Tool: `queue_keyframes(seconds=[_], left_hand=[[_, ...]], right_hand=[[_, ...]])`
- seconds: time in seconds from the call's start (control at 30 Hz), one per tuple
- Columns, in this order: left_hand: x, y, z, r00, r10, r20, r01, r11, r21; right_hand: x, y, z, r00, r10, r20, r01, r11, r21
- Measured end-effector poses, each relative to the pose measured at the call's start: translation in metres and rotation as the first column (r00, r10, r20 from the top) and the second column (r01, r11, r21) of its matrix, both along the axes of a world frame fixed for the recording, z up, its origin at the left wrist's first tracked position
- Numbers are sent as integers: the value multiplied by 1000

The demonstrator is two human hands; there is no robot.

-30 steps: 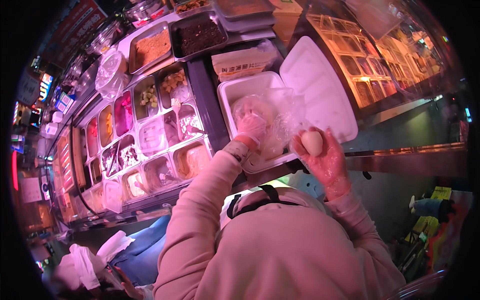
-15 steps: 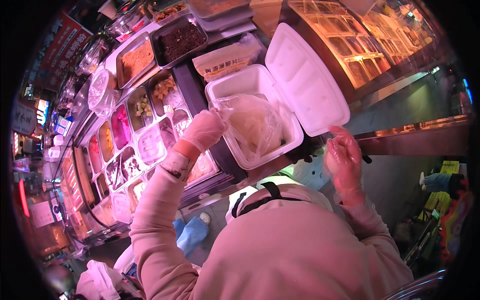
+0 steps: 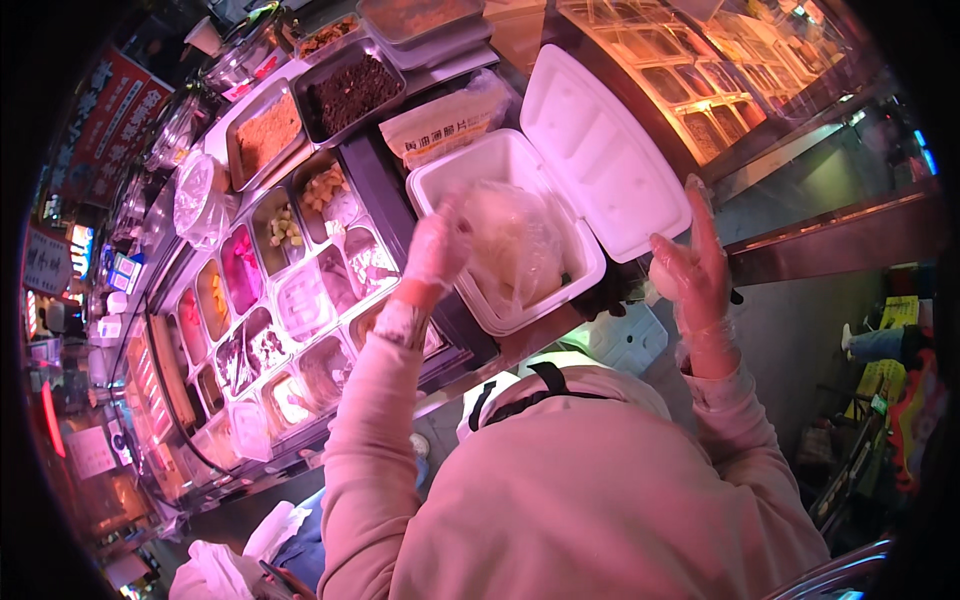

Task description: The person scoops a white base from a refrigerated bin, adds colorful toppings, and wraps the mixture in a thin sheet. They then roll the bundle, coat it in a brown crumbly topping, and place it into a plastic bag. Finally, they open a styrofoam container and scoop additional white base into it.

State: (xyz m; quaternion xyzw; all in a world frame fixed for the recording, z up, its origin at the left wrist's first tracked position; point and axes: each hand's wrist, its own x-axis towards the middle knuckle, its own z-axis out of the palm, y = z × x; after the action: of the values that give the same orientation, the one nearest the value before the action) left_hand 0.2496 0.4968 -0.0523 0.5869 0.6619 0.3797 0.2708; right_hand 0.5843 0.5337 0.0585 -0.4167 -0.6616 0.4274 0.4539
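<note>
A white foam box [image 3: 590,262] stands in front of me with its lid [image 3: 610,160] swung back. Inside it lies a clear plastic bag [image 3: 515,235] around a pale, soft-looking mass. My left hand [image 3: 438,248], in a clear glove, is over the box's left rim beside the bag; motion smears its fingers. Right of the box, below the lid's corner, my gloved right hand [image 3: 703,285] is raised with some fingers stretched upward. A pale rounded lump [image 3: 661,279] rests against its palm and thumb side; its kind is unclear.
Left of the box, a counter holds several metal pans [image 3: 283,222] of colourful toppings. Behind them are trays of dark crumbs [image 3: 355,92] and tan crumbs [image 3: 265,132]. A printed packet [image 3: 440,125] lies behind the box. A lit display case [image 3: 680,85] stands at the far right.
My left hand has moved right and blurred, and the bag has sunk lower on that side. The right hand has risen slightly, its fingers now stretched upward. The whole view has shifted a little.
</note>
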Motion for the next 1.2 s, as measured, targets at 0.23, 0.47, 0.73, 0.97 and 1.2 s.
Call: queue_keyframes(seconds=[0.23, 0.47, 0.73, 0.97, 1.2], left_hand=[[60, -15, -30, 789, -614, 20, 596, 757, -268], [59, -12, -15, 777, -625, -77, 555, 738, -384], [17, -6, -12, 488, -64, -870, 292, 952, 94], [60, 23, -61, 893, -188, -408, 51, 945, -322], [74, -56, -31, 900, -435, -12, 436, 900, 34]], right_hand=[[-17, -19, -2, 998, 29, 54, -33, 996, 86], [-40, -44, -6, 952, 24, 304, -119, 948, 296], [-91, -86, -34, 647, -305, 699, -175, 833, 525], [-109, -110, -67, 427, -316, 847, -306, 831, 464], [-117, -121, -57, 612, 67, 788, -295, 944, 149]])
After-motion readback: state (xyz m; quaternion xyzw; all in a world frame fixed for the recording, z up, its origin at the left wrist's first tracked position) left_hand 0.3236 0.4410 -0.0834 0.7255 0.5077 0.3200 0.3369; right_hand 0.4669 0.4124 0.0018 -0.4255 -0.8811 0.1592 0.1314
